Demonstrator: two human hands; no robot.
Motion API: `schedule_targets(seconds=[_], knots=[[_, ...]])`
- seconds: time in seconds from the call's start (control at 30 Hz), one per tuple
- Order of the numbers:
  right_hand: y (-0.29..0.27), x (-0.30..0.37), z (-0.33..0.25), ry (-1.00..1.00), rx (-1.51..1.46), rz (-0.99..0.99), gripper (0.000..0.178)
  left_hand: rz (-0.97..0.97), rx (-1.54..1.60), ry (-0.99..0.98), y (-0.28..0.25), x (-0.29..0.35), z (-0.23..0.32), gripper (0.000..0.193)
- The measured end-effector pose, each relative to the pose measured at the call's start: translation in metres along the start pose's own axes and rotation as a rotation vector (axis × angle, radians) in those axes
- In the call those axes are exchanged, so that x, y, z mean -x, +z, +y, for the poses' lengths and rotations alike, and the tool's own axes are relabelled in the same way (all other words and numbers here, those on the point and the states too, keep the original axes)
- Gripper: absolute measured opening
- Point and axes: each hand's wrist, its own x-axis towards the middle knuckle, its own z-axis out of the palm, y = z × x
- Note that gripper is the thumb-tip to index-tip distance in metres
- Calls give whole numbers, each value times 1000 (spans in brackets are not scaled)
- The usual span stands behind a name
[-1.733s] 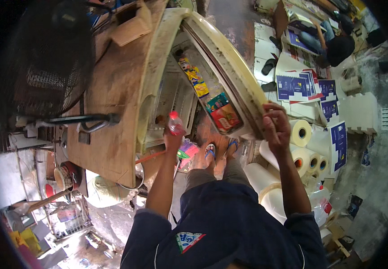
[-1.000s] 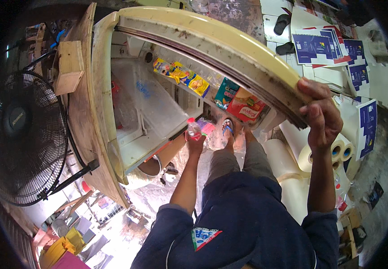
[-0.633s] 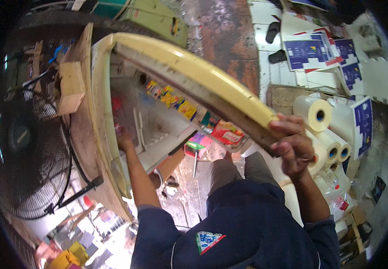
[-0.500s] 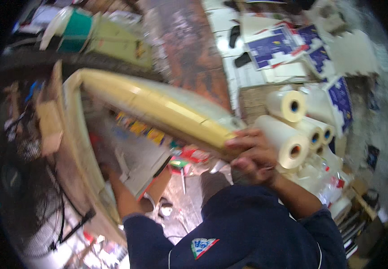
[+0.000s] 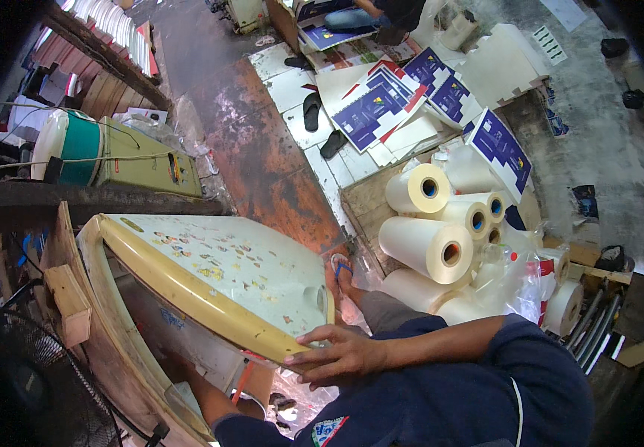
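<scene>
A door (image 5: 225, 268) with a white, sticker-dotted face and a thick rounded yellow edge stands ajar on a box-shaped cabinet (image 5: 124, 328). My right hand (image 5: 340, 352) is at the door's free corner, its fingers bent over the yellow edge. My left forearm (image 5: 206, 395) reaches into the gap behind the door. The left hand is lost in shadow there, so its fingers and anything in them are hidden. Beside that forearm, a pale flat panel with a red-orange edge (image 5: 243, 381) partly shows inside the gap.
Large film rolls (image 5: 426, 249) are stacked on the right, beside printed purple sheets (image 5: 381, 112) on the floor. A black fan (image 5: 46, 372) stands at lower left. A green metal box (image 5: 147, 160) lies beyond the cabinet. Another person (image 5: 381, 18) sits at the top.
The view has shifted, and the door's white face shows much more fully. My right hand, still on the door's edge, is lower and further left in the picture. My sandalled foot now shows.
</scene>
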Motion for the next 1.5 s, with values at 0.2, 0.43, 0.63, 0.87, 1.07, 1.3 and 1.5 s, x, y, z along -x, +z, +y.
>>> schedule_targets(seconds=[0.2, 0.43, 0.63, 0.87, 1.07, 1.3, 1.5], knots=[[12, 1, -7, -1, -147, -137, 39, 99, 95, 15, 5, 11, -2, 39], [18, -6, -13, 28, -351, -160, 38, 467, 371, 258, 25, 81, -5, 38], [31, -9, -15, -2, -457, -200, 41, 334, 514, 456, 76, 193, 2, 37], [81, -22, 0, -33, -678, -642, 55, -369, 561, 287, 128, 291, 6, 35], [47, -23, 80, 163, -507, -465, 44, -802, 514, 157, 132, 302, 31, 34], [-77, 10, 225, 671, 53, -339, 34, -944, 406, 178, 130, 264, 78, 33], [-164, 49, 316, 988, 15, 230, 37, -1020, 155, 336, 103, 172, 201, 32]])
